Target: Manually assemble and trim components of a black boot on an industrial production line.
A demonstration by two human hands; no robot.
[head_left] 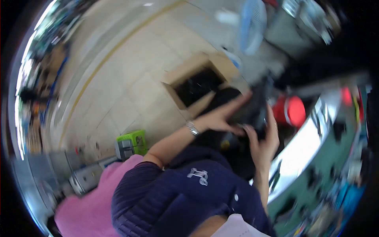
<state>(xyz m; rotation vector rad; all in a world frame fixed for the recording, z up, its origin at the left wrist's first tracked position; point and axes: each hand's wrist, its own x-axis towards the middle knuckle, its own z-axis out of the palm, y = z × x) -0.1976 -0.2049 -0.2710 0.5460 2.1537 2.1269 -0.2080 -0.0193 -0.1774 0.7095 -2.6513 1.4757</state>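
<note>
I saw both hands closed on the black part: left hand gripped its left side, right hand cupped below. Long axis ran up-right; open box sat just left.

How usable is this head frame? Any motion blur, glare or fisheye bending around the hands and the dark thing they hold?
Head view: motion blur smears the whole frame; the left hand and right hand grip a dark object with no legible detail. Glare washes out the pale worktop edge. Fisheye bending curves the floor line, and the rim is black. The cardboard box remains recognisable.
</note>
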